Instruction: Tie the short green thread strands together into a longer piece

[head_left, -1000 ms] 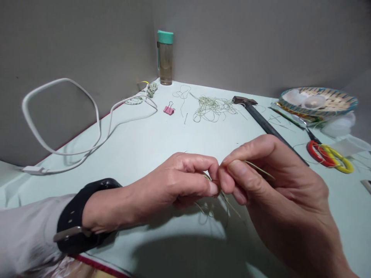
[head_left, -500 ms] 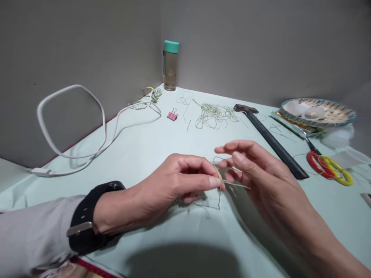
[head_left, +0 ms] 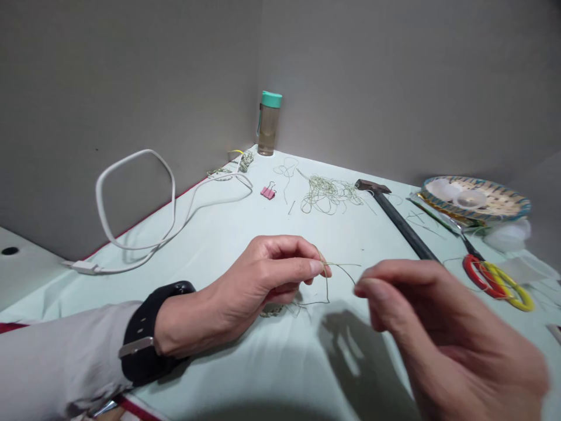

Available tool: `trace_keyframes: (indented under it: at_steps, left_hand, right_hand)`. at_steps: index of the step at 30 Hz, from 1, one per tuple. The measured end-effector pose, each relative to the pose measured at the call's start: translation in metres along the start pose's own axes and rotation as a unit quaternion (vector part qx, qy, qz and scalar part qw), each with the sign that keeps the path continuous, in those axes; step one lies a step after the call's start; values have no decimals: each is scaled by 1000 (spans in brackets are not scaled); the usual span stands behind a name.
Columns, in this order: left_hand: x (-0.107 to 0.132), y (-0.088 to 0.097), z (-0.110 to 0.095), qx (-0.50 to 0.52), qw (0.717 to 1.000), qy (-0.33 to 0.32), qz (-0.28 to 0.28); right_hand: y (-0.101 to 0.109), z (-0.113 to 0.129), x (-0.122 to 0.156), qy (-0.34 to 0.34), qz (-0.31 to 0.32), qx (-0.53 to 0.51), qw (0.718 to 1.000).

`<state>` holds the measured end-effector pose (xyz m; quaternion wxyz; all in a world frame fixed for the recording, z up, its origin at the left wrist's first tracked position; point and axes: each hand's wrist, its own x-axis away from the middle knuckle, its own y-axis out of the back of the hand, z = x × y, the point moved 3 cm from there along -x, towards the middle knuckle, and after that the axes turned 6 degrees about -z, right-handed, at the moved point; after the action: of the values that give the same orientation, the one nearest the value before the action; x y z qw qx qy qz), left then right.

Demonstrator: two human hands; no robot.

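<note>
Thin green strands [head_left: 327, 283] cross at the fingertips of my left hand [head_left: 280, 272], which pinches them between thumb and forefinger above the table. One curved strand runs from there to my right hand [head_left: 421, 316], whose thumb and forefinger are closed on its end. A short straight end also sticks out to the right of the left fingertips. Below my left palm a small woven piece of the same strand [head_left: 272, 310] shows, mostly hidden by the fingers.
Farther back lie a tangle of green strand [head_left: 326, 194], a pink binder clip [head_left: 268, 191] and a hammer [head_left: 401, 222]. Red and yellow scissors [head_left: 497, 280] and a woven basket [head_left: 504, 207] are at right. A white cable [head_left: 101, 204] loops at left; a bottle [head_left: 268, 126] stands behind.
My right hand has moved right and nearer to me, and its loose fingers have closed on a strand, drawing it out from the left hand. The view has shifted slightly.
</note>
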<state>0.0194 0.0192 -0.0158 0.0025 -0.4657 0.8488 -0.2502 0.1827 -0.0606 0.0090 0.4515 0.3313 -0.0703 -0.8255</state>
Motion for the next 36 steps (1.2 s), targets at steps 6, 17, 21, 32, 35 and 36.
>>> trace_keyframes:
  at_steps: [6, 17, 21, 32, 35, 36]
  left_hand:
    - [1, 3, -3, -78, 995, -60, 5]
    - [2, -3, -13, -137, 986, -96, -17]
    - [3, -6, -14, -152, 983, -96, -34]
    - [6, -6, -5, -245, 961, -111, -68]
    - [5, -5, -4, -274, 953, -114, -60]
    - [5, -5, -3, -280, 951, -114, -58]
  right_hand:
    - [-31, -9, 10, -189, 210, -137, 949]
    - [-28, -5, 21, -251, 199, -147, 936]
    - [-28, -2, 23, -295, 228, -151, 916]
    - [-31, -3, 27, -338, 269, -162, 887]
    - [-32, -3, 28, -334, 258, -157, 893]
    - [-32, -3, 28, -329, 252, -153, 897]
